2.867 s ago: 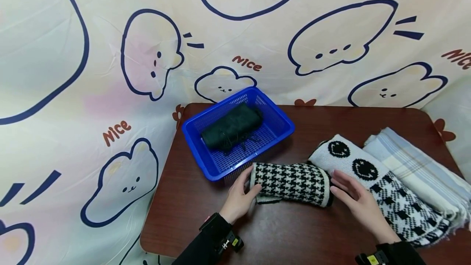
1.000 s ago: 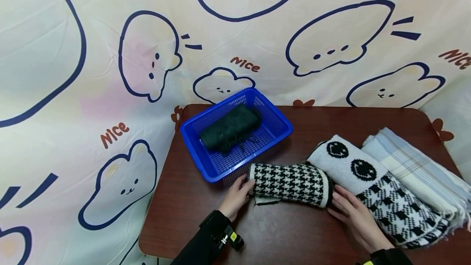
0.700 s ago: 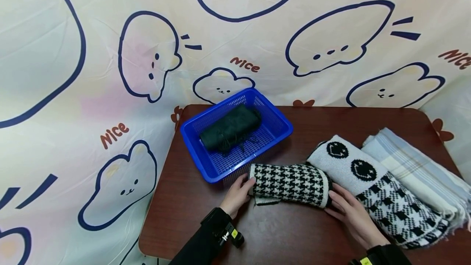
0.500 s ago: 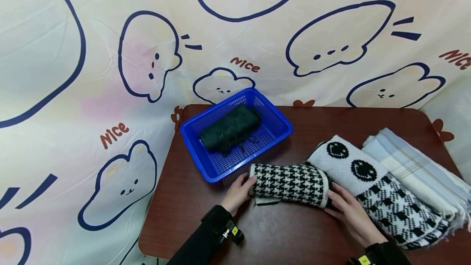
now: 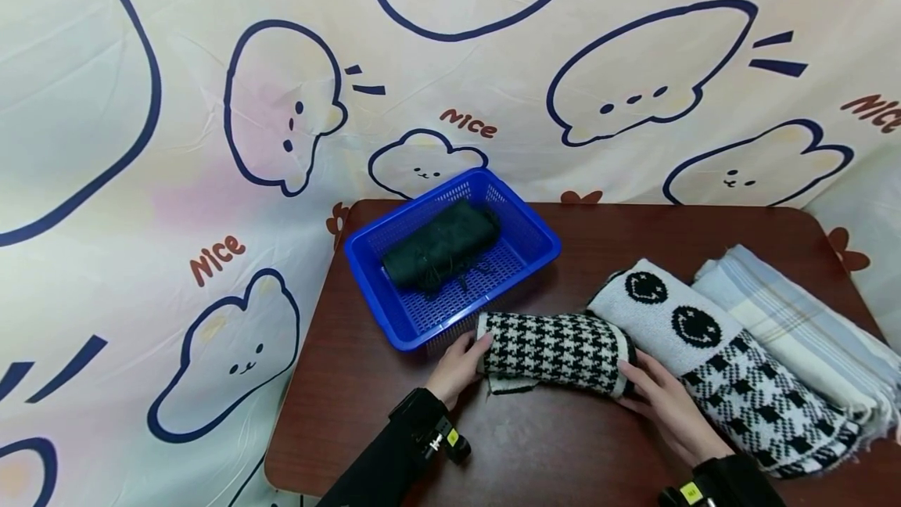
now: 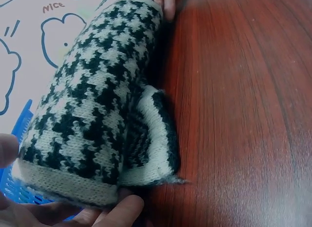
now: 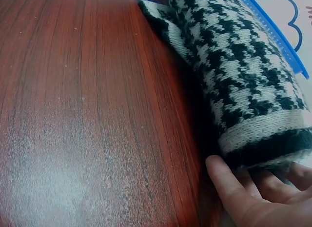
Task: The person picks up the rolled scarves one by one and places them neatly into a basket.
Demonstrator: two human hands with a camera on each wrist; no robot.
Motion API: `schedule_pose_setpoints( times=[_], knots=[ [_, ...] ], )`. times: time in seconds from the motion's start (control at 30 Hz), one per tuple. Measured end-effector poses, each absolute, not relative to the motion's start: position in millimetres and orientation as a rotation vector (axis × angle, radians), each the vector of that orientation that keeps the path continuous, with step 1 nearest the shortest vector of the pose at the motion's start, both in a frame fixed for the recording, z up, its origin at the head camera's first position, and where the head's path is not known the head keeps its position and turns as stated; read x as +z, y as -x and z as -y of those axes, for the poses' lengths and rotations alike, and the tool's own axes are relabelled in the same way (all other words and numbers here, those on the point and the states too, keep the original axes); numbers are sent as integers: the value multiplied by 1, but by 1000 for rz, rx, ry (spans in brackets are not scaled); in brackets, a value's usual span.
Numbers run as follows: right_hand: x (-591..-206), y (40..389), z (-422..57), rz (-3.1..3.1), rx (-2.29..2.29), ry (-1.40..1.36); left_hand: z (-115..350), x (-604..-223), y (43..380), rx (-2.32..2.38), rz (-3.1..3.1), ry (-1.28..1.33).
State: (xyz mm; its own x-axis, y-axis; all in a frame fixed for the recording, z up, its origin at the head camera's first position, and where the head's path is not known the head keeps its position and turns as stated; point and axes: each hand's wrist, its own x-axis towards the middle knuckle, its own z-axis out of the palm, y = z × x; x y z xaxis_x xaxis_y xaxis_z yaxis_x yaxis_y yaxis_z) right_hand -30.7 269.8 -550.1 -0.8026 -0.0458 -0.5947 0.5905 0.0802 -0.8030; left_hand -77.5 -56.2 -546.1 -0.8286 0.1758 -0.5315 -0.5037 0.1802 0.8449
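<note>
A rolled black-and-white houndstooth knit scarf (image 5: 552,350) lies on the brown table in front of the basket. My left hand (image 5: 454,370) holds its left end, with fingers tucked beneath the light knit edge in the left wrist view. At the opposite end my right hand (image 5: 669,405) grips the roll, its thumb tip by the black border and the other fingers curled under in the right wrist view. A loose flap (image 6: 156,134) of the scarf sticks out from beneath the roll on the near side.
Behind the roll stands a blue plastic basket (image 5: 376,315) containing a dark green rolled cloth (image 5: 443,245). On the right lie a folded scarf with smiley faces and checks (image 5: 711,343) and a pale blue striped, fringed scarf (image 5: 795,319). A printed curtain (image 5: 521,77) hangs behind the table.
My right hand has shifted slightly left, its thumb now over the scarf's right edge. The left hand has closed in a little on the left end. The roll has barely moved.
</note>
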Motion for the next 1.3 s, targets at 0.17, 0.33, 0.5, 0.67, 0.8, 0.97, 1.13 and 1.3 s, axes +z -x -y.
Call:
schedule_pose_setpoints(
  times=[0.17,0.33,0.5,0.67,0.8,0.97,1.13,1.3],
  knots=[
    [-552,32,-266,-1901,-1790,-533,54,-546,77,1762,-1885,314],
    [-553,32,-263,-1900,-1803,-549,51,-551,75,1840,-1836,372],
    [-555,31,-262,-1881,-1819,-563,51,-552,73,1881,-1780,394],
    [-557,31,-261,-1865,-1793,-594,53,-548,72,1920,-1706,373],
    [-557,31,-261,-1873,-1772,-598,54,-546,71,1937,-1676,360],
    [-553,30,-261,-1876,-1784,-582,53,-545,69,1975,-1648,353],
    [-548,29,-263,-1873,-1791,-571,52,-543,68,2012,-1637,341],
    [-541,28,-266,-1877,-1795,-564,52,-536,65,2037,-1622,325]
  ],
)
